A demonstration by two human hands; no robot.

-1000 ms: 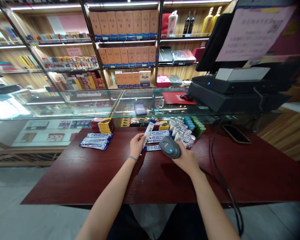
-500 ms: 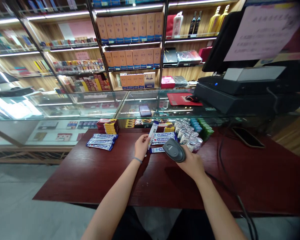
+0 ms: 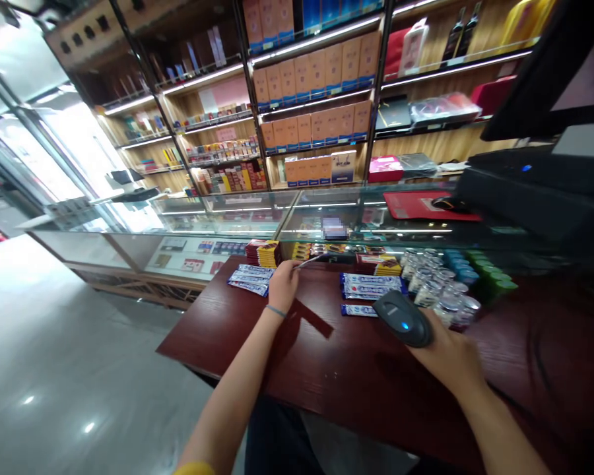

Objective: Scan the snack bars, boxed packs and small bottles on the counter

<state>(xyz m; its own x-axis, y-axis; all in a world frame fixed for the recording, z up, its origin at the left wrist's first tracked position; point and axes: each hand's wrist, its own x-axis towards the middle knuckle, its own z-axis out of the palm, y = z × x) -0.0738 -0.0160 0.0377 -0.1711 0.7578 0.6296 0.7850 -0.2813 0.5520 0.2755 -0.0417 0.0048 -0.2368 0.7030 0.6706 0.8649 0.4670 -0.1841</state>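
Note:
My left hand (image 3: 284,285) is closed on a slim snack packet (image 3: 313,260), seen almost edge-on above the tabletop. Just beyond that hand lies a pile of blue-and-white packets (image 3: 250,278) on the left. My right hand (image 3: 445,346) grips a dark barcode scanner (image 3: 402,318), whose small blue light is lit. Under the scanner's nose is a single blue-and-white packet (image 3: 357,310), partly covered by it. Behind that one, more such packets (image 3: 369,285) lie in a stack.
Red-and-yellow boxes (image 3: 263,253) are stacked at the dark red table's (image 3: 321,359) back edge. Several cans (image 3: 433,280) stand at right, beside green-topped ones (image 3: 492,272). A glass counter (image 3: 218,214) runs behind, with a dark register (image 3: 534,198) on its right.
The view has swung left. My left hand has carried its packet leftward, away from the scanner, and tilted it flat. The scanner's blue light now shows.

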